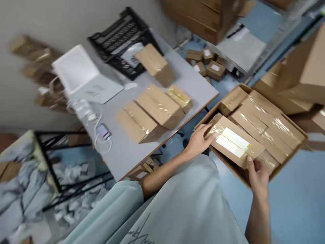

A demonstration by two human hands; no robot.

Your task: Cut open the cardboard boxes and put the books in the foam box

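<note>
Both hands grip a brown cardboard box (230,135) with a white label and shiny tape on its top. My left hand (199,138) is closed on its left end, thumb over the top face. At its near right corner my right hand (258,171) pinches the edge, thumb on top and fingers partly hidden beneath. The labelled box lies tilted over the near left part of a large open carton (299,149). Inside the carton, several taped brown boxes (264,127) are packed side by side.
On the grey table (195,74) stand several taped boxes (158,105), a white open box (86,73), a black printed bag (122,40) and a small device with a cable (103,131). Small boxes (215,69) lie on the floor beyond. Stacked cartons (304,78) stand at right.
</note>
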